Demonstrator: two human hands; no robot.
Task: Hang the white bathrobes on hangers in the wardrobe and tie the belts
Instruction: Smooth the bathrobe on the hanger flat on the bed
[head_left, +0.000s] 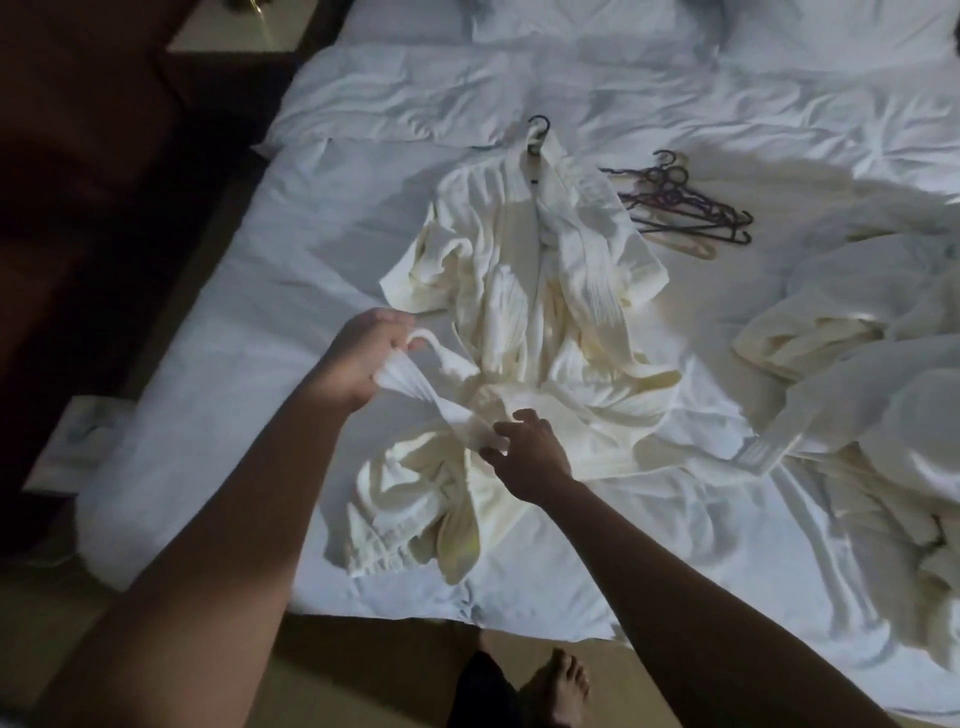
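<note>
Spare dark hangers (685, 200) heaped on the bed (234, 291) just right of the robe; more white bathrobes (852, 364) crumpled at the right edge. White bathrobe (524, 291) spread mid-bed, hanger hook (539, 124) poking from the collar. Left hand (358, 358) curled around the belt (431, 395) — stretched taut toward the right hand (524, 447), fingertips pinching the other end at the waist.

Bed (675, 545): 1, wide, covered in a creased white sheet, filling most of the view. Pillows (545, 21): white, at the far end. Bedside furniture (78, 130): dark wood, at the left. Floor (363, 660): tan, visible along the near edge. Light: dim, with brighter patches across the sheet.
</note>
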